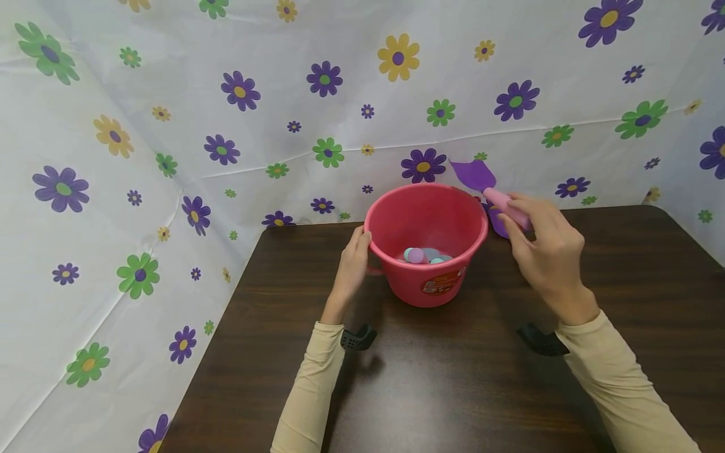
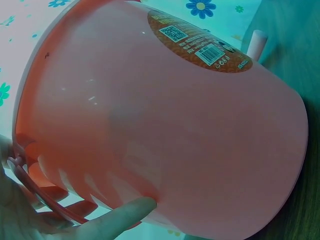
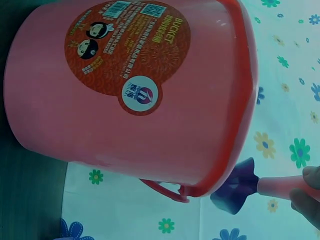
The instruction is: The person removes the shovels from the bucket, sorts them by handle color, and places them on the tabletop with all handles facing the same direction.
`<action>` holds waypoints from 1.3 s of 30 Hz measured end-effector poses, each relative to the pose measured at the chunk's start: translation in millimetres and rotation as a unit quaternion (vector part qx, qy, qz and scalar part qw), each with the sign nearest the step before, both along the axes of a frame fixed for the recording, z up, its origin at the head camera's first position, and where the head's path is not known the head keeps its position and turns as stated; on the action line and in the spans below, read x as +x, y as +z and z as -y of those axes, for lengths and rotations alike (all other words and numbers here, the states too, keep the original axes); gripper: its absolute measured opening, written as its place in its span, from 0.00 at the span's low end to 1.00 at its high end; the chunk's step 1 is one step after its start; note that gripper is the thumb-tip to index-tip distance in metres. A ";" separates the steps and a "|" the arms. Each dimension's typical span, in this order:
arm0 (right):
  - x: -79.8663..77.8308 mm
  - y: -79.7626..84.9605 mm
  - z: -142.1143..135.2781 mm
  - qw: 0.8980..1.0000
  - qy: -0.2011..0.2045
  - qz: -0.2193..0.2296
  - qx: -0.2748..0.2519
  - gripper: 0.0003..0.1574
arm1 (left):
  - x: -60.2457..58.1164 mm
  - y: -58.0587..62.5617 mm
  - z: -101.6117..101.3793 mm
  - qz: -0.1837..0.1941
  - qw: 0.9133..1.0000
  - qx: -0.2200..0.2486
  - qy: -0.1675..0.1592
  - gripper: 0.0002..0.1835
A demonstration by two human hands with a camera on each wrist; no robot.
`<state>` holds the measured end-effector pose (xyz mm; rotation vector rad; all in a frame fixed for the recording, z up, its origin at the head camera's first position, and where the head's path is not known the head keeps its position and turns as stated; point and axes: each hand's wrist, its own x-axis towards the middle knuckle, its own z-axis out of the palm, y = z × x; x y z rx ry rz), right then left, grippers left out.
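A pink bucket (image 1: 427,283) stands on the dark table, with an orange-brown label (image 3: 127,47) on its side. Small mint and pink balls (image 1: 416,256) lie at its bottom. My left hand (image 1: 352,261) grips the bucket by its left rim and side handle, one finger (image 2: 130,212) lying along the outer wall. My right hand (image 1: 545,242) holds a toy shovel by its pink handle (image 1: 501,202). The shovel's purple blade (image 1: 474,174) is raised at the bucket's right rim, tilted up and to the left. No balls show on the blade in the head view.
Behind the bucket's right side a purple object (image 1: 498,221) is partly hidden. A pink rod end (image 2: 257,45) sticks out past the bucket in the left wrist view. Flowered sheeting (image 1: 255,50) hangs behind the table (image 1: 453,384) and at its left.
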<state>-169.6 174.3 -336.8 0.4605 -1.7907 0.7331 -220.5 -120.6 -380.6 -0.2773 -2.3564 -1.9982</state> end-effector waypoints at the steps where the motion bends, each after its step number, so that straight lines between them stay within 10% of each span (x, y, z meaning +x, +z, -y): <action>1: -0.4 0.3 -0.8 1.000 0.000 -0.001 -0.007 0.31 | 0.3 0.1 -0.2 -0.001 1.000 0.000 0.000 0.25; 8: -2.9 -0.3 -4.3 0.999 -0.006 -0.011 -0.033 0.17 | 1.4 -0.9 0.8 -0.002 1.000 0.004 -0.004 0.25; 39: -10.1 -6.7 -19.2 0.999 -0.031 -0.003 -0.045 0.15 | -1.0 -1.8 -0.3 -0.002 1.000 0.009 -0.007 0.25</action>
